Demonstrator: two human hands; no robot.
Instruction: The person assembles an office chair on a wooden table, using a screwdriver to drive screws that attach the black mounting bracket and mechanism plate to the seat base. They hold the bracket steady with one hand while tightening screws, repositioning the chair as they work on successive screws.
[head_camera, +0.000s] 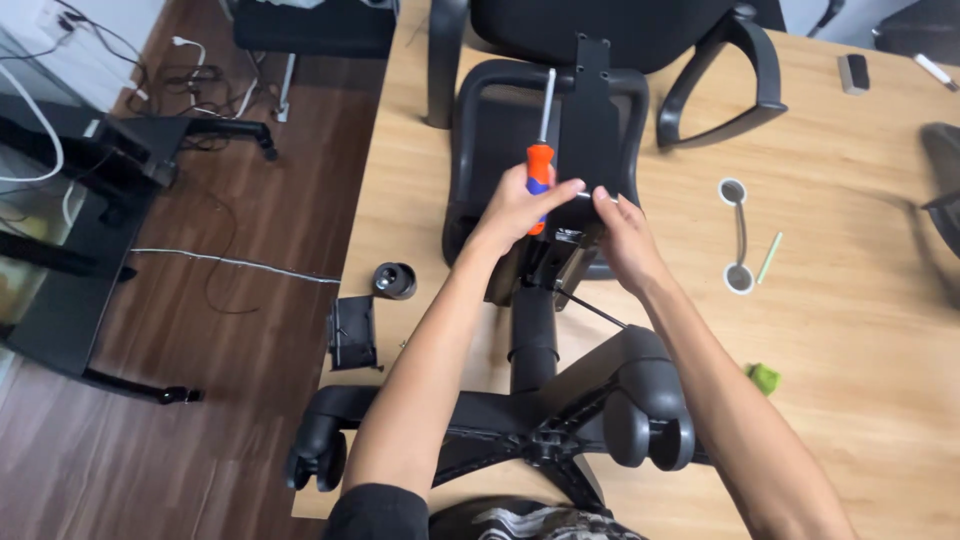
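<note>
Frame centre: left hand (517, 207) grips orange-handled screwdriver (541, 160) | right hand (625, 235) clasps black chair bracket (587, 110) | advisable: steady bracket firmly.

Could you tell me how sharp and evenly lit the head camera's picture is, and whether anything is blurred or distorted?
Head view: even, soft light, with only faint shadows under the arms on the wooden board; the left hand, the right hand and the orange-handled screwdriver are fairly sharp; wide-angle bending curves the board's edges and stretches the forearms; the cables on the floor look softer.
</note>
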